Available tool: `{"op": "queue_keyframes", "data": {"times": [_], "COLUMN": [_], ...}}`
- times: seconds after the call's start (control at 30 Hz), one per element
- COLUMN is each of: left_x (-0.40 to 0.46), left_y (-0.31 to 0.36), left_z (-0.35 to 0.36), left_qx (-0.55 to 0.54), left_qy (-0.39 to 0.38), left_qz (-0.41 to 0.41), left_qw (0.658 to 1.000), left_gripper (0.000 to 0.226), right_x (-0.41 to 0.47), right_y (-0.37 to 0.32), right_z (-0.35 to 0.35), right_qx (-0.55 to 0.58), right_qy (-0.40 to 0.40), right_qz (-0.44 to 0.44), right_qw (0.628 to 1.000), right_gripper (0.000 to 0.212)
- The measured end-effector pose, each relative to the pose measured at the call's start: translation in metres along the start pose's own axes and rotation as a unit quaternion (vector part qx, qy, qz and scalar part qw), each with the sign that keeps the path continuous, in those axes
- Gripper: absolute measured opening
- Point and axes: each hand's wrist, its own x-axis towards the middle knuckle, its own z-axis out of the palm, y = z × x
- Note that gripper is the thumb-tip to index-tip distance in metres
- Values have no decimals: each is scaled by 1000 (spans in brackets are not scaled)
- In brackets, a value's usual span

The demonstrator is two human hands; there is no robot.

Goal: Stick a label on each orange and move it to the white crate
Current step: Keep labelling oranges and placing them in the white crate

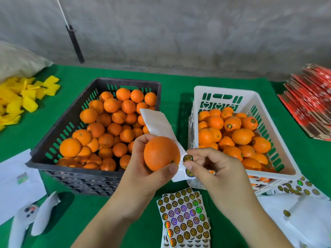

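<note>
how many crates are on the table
2: a black slotted plastic crate of oranges at left centre, and a white slotted plastic crate of labelled oranges to its right. None looks hidden.

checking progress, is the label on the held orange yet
Not yet: the label sits on the backing strip beside the orange, pinched by the right hand.

No readable text anywhere. Round labels [188, 158] on strip [161, 126] between my fingers: dark disc, gold ring, gold mark in centre, characters too small to make out. Same design on sticker sheets [183, 212] on green table, some holographic, also illegible. Labels on oranges in white crate [250, 97]: same, unreadable. Red cartons [311, 101] at far right carry print, blurred. White crate wall: heart-shaped cutouts only, no lettering.
</note>
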Motion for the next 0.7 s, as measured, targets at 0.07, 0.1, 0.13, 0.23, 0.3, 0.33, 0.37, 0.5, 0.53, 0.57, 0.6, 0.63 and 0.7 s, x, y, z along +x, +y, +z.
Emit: {"op": "queue_keyframes", "data": {"times": [0.07,0.1,0.13,0.23,0.3,0.33,0.37,0.5,0.53,0.57,0.6,0.63,0.7], "left_x": [1,1,1,1,1,1,1,-1,-2,-2,-2,-2,-4], "left_y": [-2,-3,-3,-1,-1,-3,-5,-10,-11,-11,-11,-10,-8], "left_z": [4,5,5,5,6,8,9,13,12,11,10,10,10], "left_qx": [-1,-7,-12,60,122,133,133,190,210,228,248,271,317], "left_qy": [8,18,30,44,22,6,-9,-19,-12,-7,-6,-6,-6], "left_qz": [3,2,1,33,76,90,101,137,142,148,160,171,199], "left_qw": [1000,1000,999,997,989,987,986,972,967,962,955,947,927], "left_gripper": [71,72,74,78,76,74,71,67,66,65,65,66,65], "right_x": [-2,-3,-3,0,3,4,6,14,15,17,18,19,17], "right_y": [2,4,6,-5,-22,-30,-37,-43,-41,-38,-35,-33,-28], "right_z": [4,7,9,2,-5,-6,-6,1,0,-3,-6,-9,-12], "right_qx": [-170,-213,-215,-57,61,86,89,-26,-64,-82,-71,-43,51], "right_qy": [53,71,86,116,80,39,-14,-125,-123,-124,-135,-159,-240], "right_qz": [-107,-163,-192,-150,-107,-97,-91,-64,-56,-38,-8,33,124], "right_qw": [978,961,954,980,989,991,992,990,989,988,988,986,962], "right_gripper": [17,17,13,7,6,4,6,12,19,28,37,43,49]}}
